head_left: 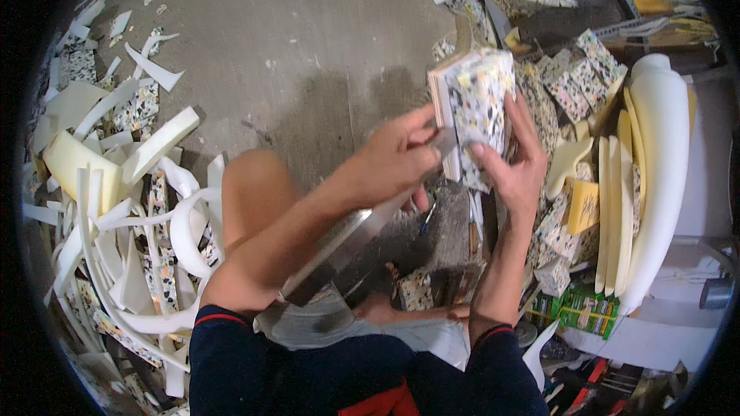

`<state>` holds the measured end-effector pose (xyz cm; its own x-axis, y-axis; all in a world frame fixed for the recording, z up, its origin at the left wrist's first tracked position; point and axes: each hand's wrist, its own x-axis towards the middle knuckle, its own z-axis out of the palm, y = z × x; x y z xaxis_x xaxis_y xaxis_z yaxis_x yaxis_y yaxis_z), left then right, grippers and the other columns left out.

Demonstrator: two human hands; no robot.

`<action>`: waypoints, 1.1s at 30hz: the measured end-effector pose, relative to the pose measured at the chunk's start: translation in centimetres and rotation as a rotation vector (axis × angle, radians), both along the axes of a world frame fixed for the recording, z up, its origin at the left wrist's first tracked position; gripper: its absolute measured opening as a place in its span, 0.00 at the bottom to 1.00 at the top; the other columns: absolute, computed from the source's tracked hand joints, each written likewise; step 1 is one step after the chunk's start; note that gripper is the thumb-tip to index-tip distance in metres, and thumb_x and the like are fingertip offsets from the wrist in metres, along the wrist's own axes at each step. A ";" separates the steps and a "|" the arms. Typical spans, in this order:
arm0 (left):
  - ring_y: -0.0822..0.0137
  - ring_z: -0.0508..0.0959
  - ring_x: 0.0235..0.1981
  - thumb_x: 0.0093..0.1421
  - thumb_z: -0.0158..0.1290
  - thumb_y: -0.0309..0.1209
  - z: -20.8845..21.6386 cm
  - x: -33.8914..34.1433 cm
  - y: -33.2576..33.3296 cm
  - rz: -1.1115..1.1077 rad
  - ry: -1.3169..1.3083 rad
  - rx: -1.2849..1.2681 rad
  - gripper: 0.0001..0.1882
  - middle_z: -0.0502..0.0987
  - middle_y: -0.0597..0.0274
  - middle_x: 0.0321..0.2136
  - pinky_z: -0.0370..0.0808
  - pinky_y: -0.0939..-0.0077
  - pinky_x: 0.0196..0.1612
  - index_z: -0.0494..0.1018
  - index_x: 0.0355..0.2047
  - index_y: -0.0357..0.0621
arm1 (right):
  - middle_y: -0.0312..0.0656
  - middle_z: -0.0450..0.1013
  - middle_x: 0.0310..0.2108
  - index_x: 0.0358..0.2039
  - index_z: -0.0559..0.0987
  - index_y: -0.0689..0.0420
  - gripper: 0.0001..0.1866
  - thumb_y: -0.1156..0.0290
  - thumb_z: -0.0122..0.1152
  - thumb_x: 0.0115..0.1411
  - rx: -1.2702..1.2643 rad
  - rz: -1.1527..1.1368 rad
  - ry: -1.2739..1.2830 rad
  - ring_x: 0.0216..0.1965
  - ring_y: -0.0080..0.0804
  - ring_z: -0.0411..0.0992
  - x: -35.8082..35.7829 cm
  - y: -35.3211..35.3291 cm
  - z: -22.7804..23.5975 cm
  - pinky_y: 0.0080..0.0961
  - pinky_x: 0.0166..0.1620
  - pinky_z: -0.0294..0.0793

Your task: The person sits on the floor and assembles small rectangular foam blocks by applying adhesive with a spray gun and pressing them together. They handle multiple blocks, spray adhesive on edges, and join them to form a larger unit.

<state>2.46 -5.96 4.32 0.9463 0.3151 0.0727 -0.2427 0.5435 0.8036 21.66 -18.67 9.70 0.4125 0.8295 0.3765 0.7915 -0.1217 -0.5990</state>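
Main risk, prob: the long blade point(327, 254) is right by the fingers of the L hand point(395, 160), so a slip off the speckled foam block point(484, 96) could nick them or the R thumb; soft foam may also squash or twist if squeezed too hard, sending a cut off line. The block's held up out front, btwn both hands: R hand point(518, 163) pinches it, thumb on the speckled face, fingers along its R edge. L hand's at the block's lower L side, curled round the blade (bit blurry, exact hold unclear), w/ the rest running back under the L forearm point(304, 212).
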 end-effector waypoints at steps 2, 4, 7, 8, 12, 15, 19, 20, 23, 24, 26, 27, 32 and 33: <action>0.66 0.81 0.22 0.61 0.50 0.30 -0.6 0.2 0.5 -0.020 0.020 0.002 0.37 0.76 0.43 0.52 0.80 0.75 0.21 0.53 0.70 0.38 | 0.62 0.62 0.66 0.61 0.75 0.58 0.42 0.61 0.78 0.42 -0.084 -0.024 -0.009 0.68 0.51 0.62 0.4 0.3 0.1 0.41 0.66 0.62; 0.65 0.81 0.22 0.62 0.52 0.33 -1.2 0.4 1.1 -0.068 0.065 0.002 0.36 0.78 0.45 0.46 0.80 0.74 0.20 0.56 0.68 0.37 | 0.63 0.63 0.65 0.60 0.76 0.57 0.42 0.58 0.78 0.43 -0.154 -0.035 -0.012 0.67 0.51 0.63 0.9 0.7 0.1 0.41 0.66 0.63; 0.62 0.82 0.21 0.62 0.51 0.33 -1.8 0.9 1.7 -0.117 0.148 0.018 0.28 0.79 0.49 0.37 0.79 0.73 0.19 0.62 0.61 0.35 | 0.65 0.64 0.64 0.58 0.77 0.58 0.42 0.54 0.79 0.43 -0.196 -0.023 0.034 0.68 0.51 0.61 1.6 1.3 -0.2 0.39 0.68 0.59; 0.60 0.82 0.20 0.62 0.49 0.32 -1.8 1.1 1.8 -0.092 0.179 0.030 0.23 0.78 0.50 0.34 0.79 0.72 0.18 0.66 0.55 0.34 | 0.62 0.65 0.63 0.59 0.77 0.59 0.41 0.55 0.77 0.44 -0.227 -0.033 -0.002 0.67 0.48 0.63 1.7 1.3 -0.3 0.38 0.67 0.60; 0.59 0.83 0.21 0.62 0.48 0.31 -1.5 1.7 2.0 -0.098 0.242 0.063 0.12 0.78 0.51 0.29 0.79 0.72 0.18 0.72 0.40 0.33 | 0.53 0.77 0.47 0.59 0.77 0.59 0.40 0.55 0.76 0.47 -0.254 -0.042 0.055 0.46 0.35 0.75 1.6 1.5 -0.3 0.29 0.50 0.73; 0.60 0.83 0.21 0.63 0.49 0.32 -1.4 1.8 1.7 -0.061 0.266 0.049 0.12 0.78 0.50 0.27 0.79 0.73 0.18 0.72 0.38 0.33 | 0.42 0.78 0.29 0.59 0.78 0.58 0.39 0.54 0.76 0.48 -0.306 -0.095 0.131 0.26 0.23 0.72 1.3 1.5 -0.2 0.21 0.31 0.69; 0.62 0.83 0.21 0.64 0.48 0.32 -1.8 1.9 1.7 -0.048 0.266 0.024 0.12 0.78 0.50 0.25 0.78 0.75 0.19 0.72 0.37 0.33 | 0.32 0.72 0.17 0.59 0.78 0.57 0.38 0.53 0.76 0.48 -0.270 -0.089 0.117 0.15 0.15 0.62 1.1 1.6 -0.2 0.17 0.20 0.58; 0.63 0.83 0.21 0.64 0.50 0.33 -1.9 1.9 1.8 -0.062 0.287 0.027 0.15 0.78 0.52 0.26 0.78 0.75 0.18 0.70 0.44 0.33 | 0.32 0.72 0.17 0.59 0.78 0.57 0.38 0.53 0.76 0.48 -0.289 -0.104 0.125 0.15 0.16 0.63 1.1 1.6 -0.2 0.17 0.20 0.59; 0.65 0.82 0.20 0.64 0.54 0.36 -2.3 2.0 2.1 -0.083 0.316 0.036 0.26 0.78 0.56 0.29 0.76 0.75 0.16 0.66 0.58 0.34 | 0.33 0.72 0.17 0.59 0.78 0.56 0.38 0.52 0.75 0.49 -0.275 -0.085 0.097 0.16 0.16 0.64 1.2 1.7 -0.4 0.18 0.21 0.60; 0.65 0.82 0.20 0.64 0.54 0.36 -2.4 2.0 2.2 -0.083 0.312 0.032 0.26 0.78 0.56 0.30 0.76 0.75 0.16 0.65 0.58 0.34 | 0.33 0.73 0.18 0.59 0.78 0.56 0.38 0.52 0.75 0.49 -0.268 -0.076 0.083 0.16 0.16 0.64 1.2 1.8 -0.5 0.18 0.21 0.60; 0.65 0.82 0.20 0.64 0.54 0.36 -2.6 2.0 2.3 -0.086 0.304 0.024 0.26 0.78 0.57 0.30 0.77 0.75 0.16 0.66 0.58 0.35 | 0.35 0.74 0.19 0.59 0.78 0.56 0.39 0.52 0.75 0.48 -0.264 -0.068 0.058 0.17 0.17 0.65 1.2 1.9 -0.7 0.19 0.21 0.61; 0.65 0.82 0.21 0.64 0.54 0.36 -2.6 2.0 2.4 -0.090 0.301 0.020 0.25 0.78 0.57 0.30 0.77 0.75 0.16 0.66 0.58 0.35 | 0.37 0.75 0.21 0.59 0.78 0.56 0.39 0.51 0.75 0.48 -0.265 -0.069 0.060 0.18 0.18 0.66 1.2 1.9 -0.9 0.19 0.22 0.62; 0.65 0.82 0.20 0.64 0.54 0.36 -2.7 1.8 2.6 -0.101 0.294 0.008 0.22 0.78 0.57 0.30 0.77 0.75 0.16 0.69 0.54 0.36 | 0.52 0.79 0.43 0.59 0.77 0.57 0.41 0.51 0.74 0.47 -0.249 -0.062 0.054 0.28 0.27 0.74 1.5 2.0 -1.6 0.25 0.32 0.72; 0.65 0.82 0.20 0.64 0.54 0.37 -2.8 1.8 2.6 -0.091 0.311 0.010 0.21 0.79 0.57 0.31 0.77 0.75 0.16 0.70 0.53 0.36 | 0.55 0.78 0.49 0.59 0.77 0.58 0.41 0.50 0.74 0.47 -0.244 -0.055 0.037 0.32 0.31 0.77 1.6 2.0 -1.8 0.27 0.36 0.76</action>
<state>4.29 -3.34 1.52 0.9479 0.2285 -0.2219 0.0649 0.5435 0.8369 23.23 -16.69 7.94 0.4693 0.8698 0.1520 0.7578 -0.3084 -0.5750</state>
